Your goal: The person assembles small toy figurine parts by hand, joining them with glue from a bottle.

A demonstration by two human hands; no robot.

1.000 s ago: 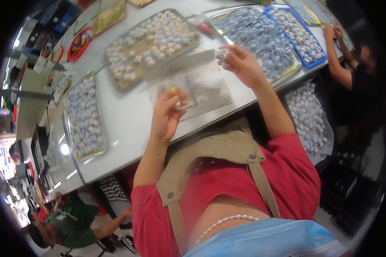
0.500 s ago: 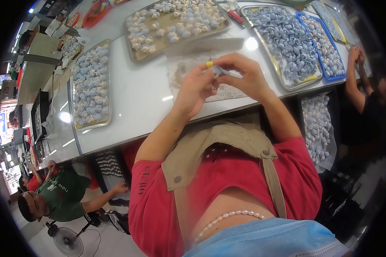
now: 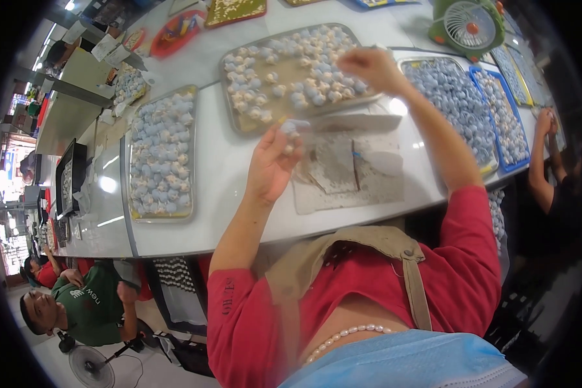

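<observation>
Fingers (image 3: 284, 139) of the left hand (image 3: 271, 165) pinch a small pale piece (image 3: 290, 129) that could slip onto the desk (image 3: 226, 168), while the right hand (image 3: 368, 68), fingers curled, could knock pieces off the tray (image 3: 239, 126).

Your left hand (image 3: 271, 165) pinches a small pale piece (image 3: 290, 129) above the grey work mat (image 3: 349, 171). Your right hand (image 3: 368, 68) reaches over the metal tray (image 3: 291, 74) of pale and blue pieces. Green fan (image 3: 467, 26) beyond.

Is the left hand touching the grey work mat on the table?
Apart. The head view shows the left hand raised, pinching a small pale piece at its fingertips, with the grey work mat lying flat to its right and white table between them.
</observation>
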